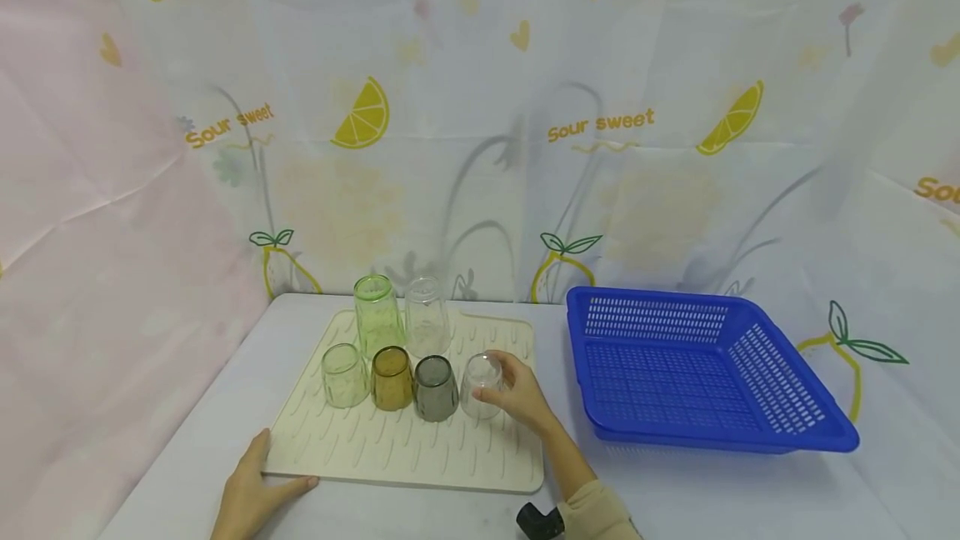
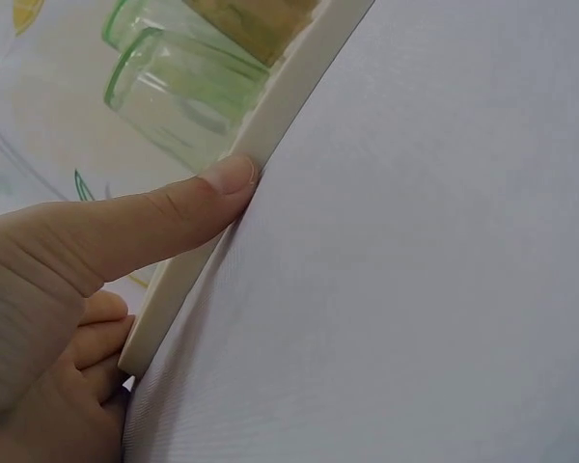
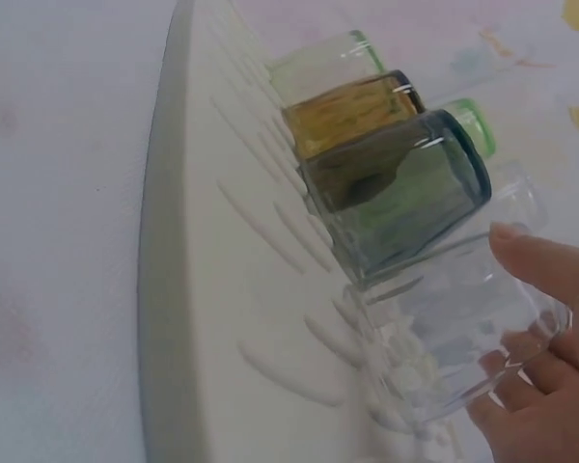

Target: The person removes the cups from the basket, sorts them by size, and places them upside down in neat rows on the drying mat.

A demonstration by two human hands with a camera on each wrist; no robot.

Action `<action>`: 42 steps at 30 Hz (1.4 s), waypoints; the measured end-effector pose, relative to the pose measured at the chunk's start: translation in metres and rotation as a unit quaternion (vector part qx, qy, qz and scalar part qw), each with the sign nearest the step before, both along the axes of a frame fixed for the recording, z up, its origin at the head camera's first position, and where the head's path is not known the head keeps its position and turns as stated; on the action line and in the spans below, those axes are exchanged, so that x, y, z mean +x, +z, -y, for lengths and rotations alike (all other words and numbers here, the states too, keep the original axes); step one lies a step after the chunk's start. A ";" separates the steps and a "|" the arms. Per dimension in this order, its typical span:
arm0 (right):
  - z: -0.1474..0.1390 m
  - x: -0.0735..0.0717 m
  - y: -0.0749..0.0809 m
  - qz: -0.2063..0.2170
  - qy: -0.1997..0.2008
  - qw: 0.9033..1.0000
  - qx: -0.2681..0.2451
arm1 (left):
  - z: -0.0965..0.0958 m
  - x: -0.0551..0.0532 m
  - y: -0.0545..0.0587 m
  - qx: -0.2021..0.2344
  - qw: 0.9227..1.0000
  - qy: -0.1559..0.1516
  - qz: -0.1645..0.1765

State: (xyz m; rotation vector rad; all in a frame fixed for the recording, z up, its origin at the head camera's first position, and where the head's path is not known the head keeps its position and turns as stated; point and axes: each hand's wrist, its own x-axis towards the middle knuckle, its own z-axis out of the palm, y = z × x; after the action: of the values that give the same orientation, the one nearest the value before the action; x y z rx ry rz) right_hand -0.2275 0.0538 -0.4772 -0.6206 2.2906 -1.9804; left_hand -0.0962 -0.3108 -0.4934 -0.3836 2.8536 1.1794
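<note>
My right hand (image 1: pixel 516 394) grips a clear glass tumbler (image 3: pixel 444 333) at the right end of the front row, thumb on one side and fingers on the other. Next to it stand a smoky grey glass (image 1: pixel 436 390), an amber glass (image 1: pixel 392 379) and a pale green glass (image 1: pixel 346 377). Behind them are a taller green glass (image 1: pixel 378 319) and a taller clear glass (image 1: pixel 427 322). All stand on a cream ridged drying mat (image 1: pixel 390 448). My left hand (image 1: pixel 251 490) holds the mat's front left corner, thumb against the front edge (image 2: pixel 198 256) and fingers along the left side.
A blue plastic basket (image 1: pixel 585 373) with slotted walls stands right of the mat on the white-covered table (image 1: pixel 667 498). Behind the table hangs a lemon-print cloth (image 1: pixel 480 190). A small black object (image 1: pixel 540 521) is near my right sleeve.
</note>
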 end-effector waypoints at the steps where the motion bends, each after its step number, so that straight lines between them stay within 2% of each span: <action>1: 0.000 0.000 -0.001 -0.001 0.000 1.000 -0.001 | 0.000 0.000 0.000 -0.001 1.000 0.000 -0.001; 6: 0.001 0.000 -0.009 -0.006 0.011 1.000 0.000 | 0.001 0.001 -0.002 -0.005 1.000 0.007 -0.009; 13: -0.001 0.005 -0.020 0.005 0.014 1.000 0.005 | 0.001 0.001 -0.002 0.002 1.000 0.017 0.022; 23: -0.001 0.005 -0.027 -0.021 -0.004 0.999 0.031 | 0.000 0.002 0.000 0.007 0.999 0.020 0.026; 28: -0.002 0.008 -0.027 -0.010 -0.006 0.999 0.034 | 0.000 0.003 0.000 0.013 0.999 0.022 0.031; 32: 0.000 0.023 -0.002 -0.001 -0.002 0.999 0.038 | 0.001 0.004 -0.001 0.010 0.999 0.023 0.029; 35: 0.001 0.029 0.009 0.001 0.002 0.999 0.037 | 0.002 0.004 0.000 0.008 0.999 0.022 0.026; 42: -0.002 0.015 -0.018 0.000 -0.012 0.998 0.054 | 0.000 0.004 0.001 0.006 1.000 0.019 0.022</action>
State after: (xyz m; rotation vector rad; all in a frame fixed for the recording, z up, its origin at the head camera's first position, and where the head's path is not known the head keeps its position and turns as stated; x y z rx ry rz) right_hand -0.2121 0.0558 -0.4955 -0.5876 2.3970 -1.8499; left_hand -0.0925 -0.3106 -0.4928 -0.4602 2.8116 1.1785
